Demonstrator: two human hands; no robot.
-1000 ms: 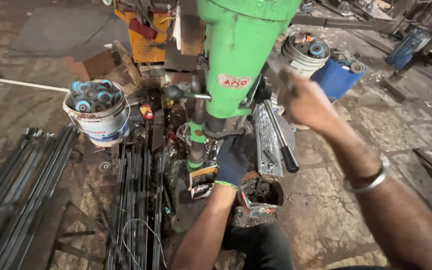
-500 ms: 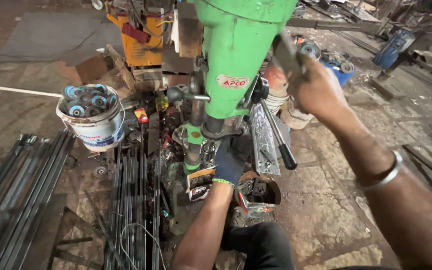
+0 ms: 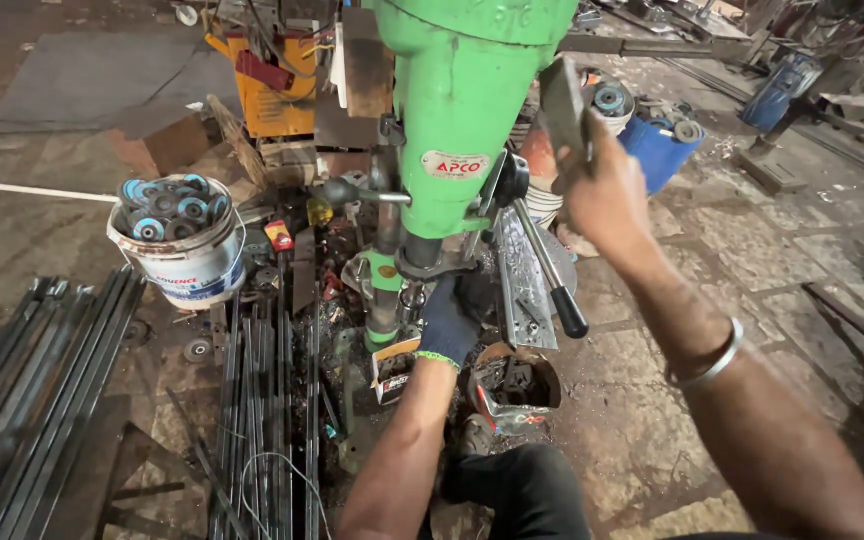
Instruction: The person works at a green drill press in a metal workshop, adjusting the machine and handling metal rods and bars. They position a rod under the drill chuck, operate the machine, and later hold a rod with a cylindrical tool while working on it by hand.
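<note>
The gloved left hand [image 3: 449, 318] reaches in under the green drill press [image 3: 464, 120], just below the spindle; its grip is closed around something on the press's work area, but the glove and the machine hide what it is. The bare right hand [image 3: 607, 195], raised beside the press head, is clenched on a flat grey metal piece [image 3: 562, 100] held upright, close to the feed lever [image 3: 544, 268] with its black knob. A steel bangle [image 3: 709, 362] sits on that wrist.

On the floor at left lie long steel rods [image 3: 42, 400], and behind them a white bucket [image 3: 184, 268] filled with blue-centred discs.

The likeliest trouble, as I judge it: the glove sits very near the spindle, so a turning bit could snag the fabric and drag the fingers in. The bangle could catch on the lever. A workpiece held by hand alone could spin if the bit grabs.
</note>
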